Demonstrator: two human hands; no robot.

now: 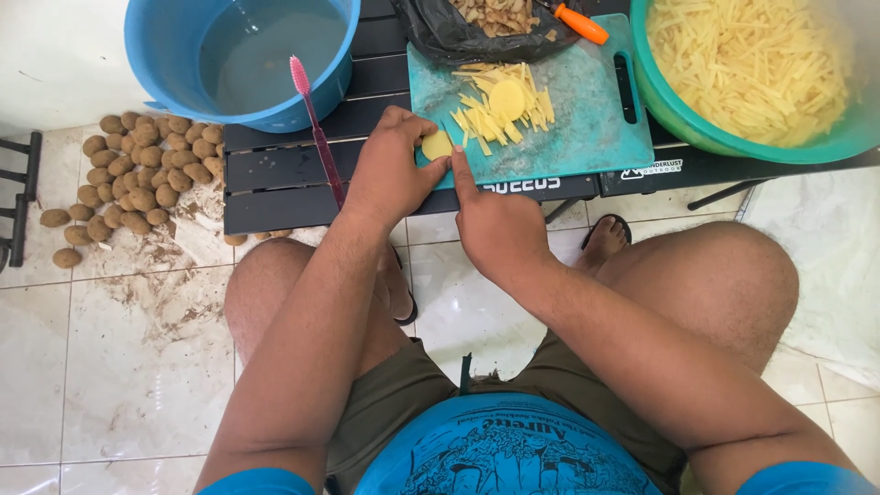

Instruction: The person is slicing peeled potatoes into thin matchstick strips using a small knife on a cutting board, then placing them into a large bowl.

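Pinched between the left hand point(394, 170) thumb and fingers, a peeled potato piece point(436, 145) rests on the near-left corner of a teal cutting board point(587, 128); the right hand point(495, 225) is closed, its forefinger stretched along something pressed beside the piece, though whether it grips a blade cannot be told; cut strips and a round slice point(500, 103) lie mid-board; a green basin point(733, 137) of sticks stands at right, a blue tub point(156, 64) of water at left, unpeeled potatoes point(137, 174) on the wet floor. With fingertips touching the piece, a slip on the wet surface could likely nick them; the board overhangs the table's edge and might tip.
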